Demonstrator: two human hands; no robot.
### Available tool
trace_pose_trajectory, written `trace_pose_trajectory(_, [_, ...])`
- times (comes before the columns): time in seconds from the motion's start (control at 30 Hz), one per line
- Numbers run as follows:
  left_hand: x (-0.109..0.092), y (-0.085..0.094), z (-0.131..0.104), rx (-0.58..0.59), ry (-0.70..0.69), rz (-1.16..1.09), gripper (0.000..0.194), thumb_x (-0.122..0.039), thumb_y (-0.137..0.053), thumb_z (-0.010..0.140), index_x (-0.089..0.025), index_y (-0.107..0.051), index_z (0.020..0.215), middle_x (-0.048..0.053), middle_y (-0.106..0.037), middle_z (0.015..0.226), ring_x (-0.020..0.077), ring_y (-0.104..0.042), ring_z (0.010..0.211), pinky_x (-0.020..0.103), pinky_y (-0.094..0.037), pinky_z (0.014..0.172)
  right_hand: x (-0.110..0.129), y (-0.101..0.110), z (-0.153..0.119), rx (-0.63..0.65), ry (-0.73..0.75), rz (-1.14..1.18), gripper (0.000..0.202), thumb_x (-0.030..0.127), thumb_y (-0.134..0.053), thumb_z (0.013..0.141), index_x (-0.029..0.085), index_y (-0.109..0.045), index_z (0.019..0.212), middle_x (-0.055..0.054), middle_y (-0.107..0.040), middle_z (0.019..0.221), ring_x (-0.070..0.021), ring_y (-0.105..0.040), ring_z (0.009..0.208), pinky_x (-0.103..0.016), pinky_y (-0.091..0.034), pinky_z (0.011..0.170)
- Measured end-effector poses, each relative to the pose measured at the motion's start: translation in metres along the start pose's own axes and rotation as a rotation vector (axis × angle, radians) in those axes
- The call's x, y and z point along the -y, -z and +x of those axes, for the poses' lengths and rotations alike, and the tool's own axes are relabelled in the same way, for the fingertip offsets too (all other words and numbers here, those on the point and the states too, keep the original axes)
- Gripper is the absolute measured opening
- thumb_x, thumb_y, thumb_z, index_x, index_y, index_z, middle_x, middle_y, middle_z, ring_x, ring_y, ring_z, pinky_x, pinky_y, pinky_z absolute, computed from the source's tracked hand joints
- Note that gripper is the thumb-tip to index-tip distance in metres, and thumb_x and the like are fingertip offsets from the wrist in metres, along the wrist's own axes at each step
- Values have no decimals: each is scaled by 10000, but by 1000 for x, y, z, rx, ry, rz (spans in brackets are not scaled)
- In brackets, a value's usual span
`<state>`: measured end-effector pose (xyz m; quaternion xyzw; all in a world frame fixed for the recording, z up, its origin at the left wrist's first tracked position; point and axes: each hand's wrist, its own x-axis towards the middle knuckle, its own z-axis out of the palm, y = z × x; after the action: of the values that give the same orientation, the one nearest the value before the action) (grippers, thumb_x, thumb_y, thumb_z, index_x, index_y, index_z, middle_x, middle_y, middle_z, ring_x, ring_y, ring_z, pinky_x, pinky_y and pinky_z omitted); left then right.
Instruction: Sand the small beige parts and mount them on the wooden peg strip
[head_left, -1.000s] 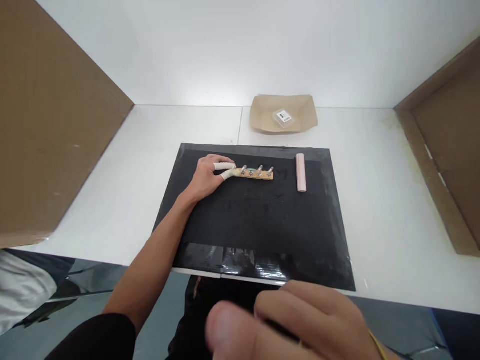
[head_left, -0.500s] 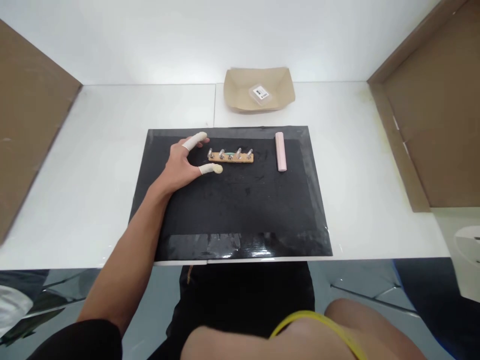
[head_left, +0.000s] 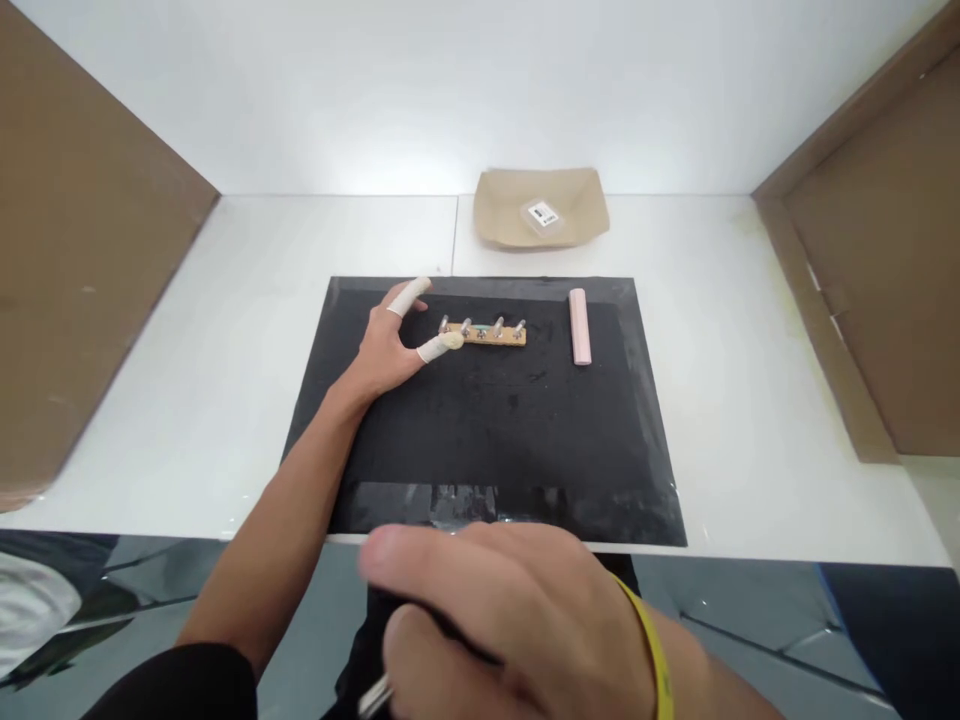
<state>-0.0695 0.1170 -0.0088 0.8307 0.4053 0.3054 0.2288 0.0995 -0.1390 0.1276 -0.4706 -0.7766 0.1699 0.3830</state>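
Note:
White finger covers are on the thumb and index finger of my left hand (head_left: 394, 345), which is spread at the left end of a small wooden strip (head_left: 489, 335) carrying several metal pieces. The thumb tip overlaps the strip's lower left edge; whether it touches is unclear. Close to the camera, my right hand (head_left: 517, 620) is blurred, its fingers curled around a thin metallic item (head_left: 375, 697) of which just one end shows. A yellow band circles the right wrist. The strip lies on a black mat (head_left: 480, 430), with a pink roll (head_left: 580, 327) to its right.
Behind the mat stands a brown cardboard tray (head_left: 499, 235) holding a small clear box (head_left: 541, 216) with a white label. Cardboard panels rise at the left (head_left: 90, 240) and right (head_left: 885, 250) of the white table (head_left: 757, 400).
My right hand has risen into view at the bottom, with the metallic item now showing. My left thumb now overlaps the strip's end. The whole view has shifted slightly.

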Motion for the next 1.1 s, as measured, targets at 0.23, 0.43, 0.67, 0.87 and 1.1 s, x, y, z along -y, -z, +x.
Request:
trace_pose_trajectory(0.23, [-11,4,3,21,-183,89,596,-515,-770,864,-264,-594,1376,126,-561,1487,329,-496,1396,540,-376,1201,-51,-25,-28,-82,-1,-31,234,176,-367,1101,166,-588,1025,-116,-712,1140,-96,-656,689,-224,-556,604])
trace_pose_trajectory(0.43, [-27,7,15,262,-149,209,365,-455,-748,879,-277,-704,1194,95,-507,1566,405,-348,1459,683,-247,1189,-77,-14,-80,-124,-191,-97,200,169,-400,1075,196,-598,1065,-141,-659,1180,-143,-704,846,-242,-605,690])
trace_pose_trajectory(0.67, [-30,10,27,331,-158,186,197,-403,-731,885,-280,-743,1037,72,-605,1475,378,-406,1446,669,-228,1180,-91,-16,-102,-178,-253,-117,190,180,-427,1072,221,-612,1075,-139,-659,1177,-164,-728,918,-217,-605,658])
trace_pose_trajectory(0.87, [-33,8,30,347,-153,182,164,-358,-742,873,-285,-765,1017,54,-644,1436,353,-440,1437,648,-215,1190,-97,-20,-103,-191,-248,-88,193,149,-430,1063,217,-609,1084,-131,-651,1192,-156,-727,921,-240,-620,744])
trace_pose_trajectory(1.1, [-36,5,31,368,-153,203,182,-292,-676,896,-279,-777,1047,56,-645,1432,345,-443,1431,648,-215,1181,-103,-23,-107,-195,-249,-68,185,139,-439,1053,211,-605,1094,-131,-646,1191,-152,-730,906,-242,-612,726])
